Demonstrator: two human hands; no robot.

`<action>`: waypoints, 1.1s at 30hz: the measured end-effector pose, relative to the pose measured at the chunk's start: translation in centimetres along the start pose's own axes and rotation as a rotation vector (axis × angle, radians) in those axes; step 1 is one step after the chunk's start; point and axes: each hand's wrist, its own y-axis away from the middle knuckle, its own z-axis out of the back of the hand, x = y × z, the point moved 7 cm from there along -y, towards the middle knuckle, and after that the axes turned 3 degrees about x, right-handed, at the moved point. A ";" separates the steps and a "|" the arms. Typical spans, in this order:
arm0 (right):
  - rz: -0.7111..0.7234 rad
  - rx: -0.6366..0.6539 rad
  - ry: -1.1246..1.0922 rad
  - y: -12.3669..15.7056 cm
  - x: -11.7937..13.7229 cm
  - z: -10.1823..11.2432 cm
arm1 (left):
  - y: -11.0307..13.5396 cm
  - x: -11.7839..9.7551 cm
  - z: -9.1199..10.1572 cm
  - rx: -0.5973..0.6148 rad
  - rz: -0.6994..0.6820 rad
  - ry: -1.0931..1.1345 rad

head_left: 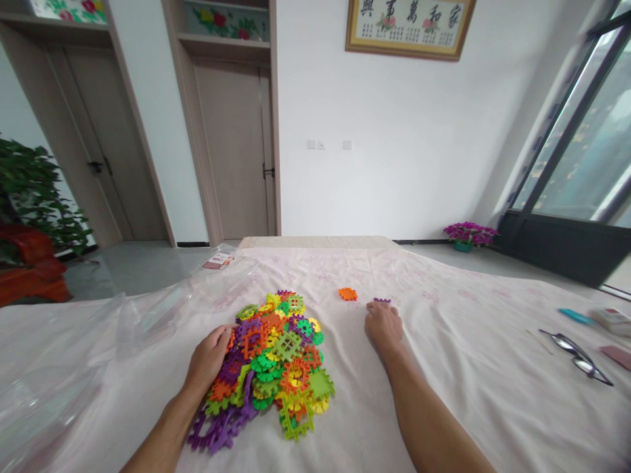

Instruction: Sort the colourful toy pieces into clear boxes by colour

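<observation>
A heap of plastic interlocking building pieces [276, 355], in purple, orange, green and yellow, lies on the cloth-covered table. Some are square frames with notched edges, others round notched discs. My left hand [211, 358] rests against the heap's left side, its fingers curled at an orange piece [231, 339] on the edge. Right of the heap, my right hand [384, 325] is low over the cloth, fingers bent down on a purple interlocking piece [382, 300]; most of that piece is hidden behind the fingers. A single orange interlocking piece [348, 294] lies flat between the heap and my right hand.
Crumpled clear plastic bags [152, 315] spread over the table's left side. On the right lie eyeglasses [576, 355], a blue item [576, 316], a whitish box [611, 320] and a dark red item [617, 356]. The pale tablecloth [444, 328] has wrinkles.
</observation>
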 end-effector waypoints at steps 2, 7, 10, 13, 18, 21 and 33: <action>-0.014 0.013 0.000 -0.3 -0.5 -0.3 | 0.1 -0.1 0.0 0.008 0.002 0.003; -0.006 -0.042 -0.015 -0.7 -1.1 -0.8 | 0.3 -0.4 0.1 0.011 0.016 0.001; 0.030 -0.111 -0.017 -0.7 -0.8 -0.9 | 0.2 -0.4 0.0 0.019 0.018 0.003; 0.176 -0.135 -0.032 -0.7 0.8 -1.1 | 0.2 -0.3 -0.1 0.025 0.022 0.007; 0.344 -0.057 -0.007 -0.2 3.4 -1.9 | 0.2 -0.3 -0.1 0.024 0.017 0.012; 0.392 0.052 0.025 0.2 4.3 -2.7 | 0.2 -0.2 -0.1 0.023 0.016 0.015; 0.653 0.004 -0.302 2.3 7.7 -1.3 | 0.3 -0.6 0.1 0.012 0.013 0.004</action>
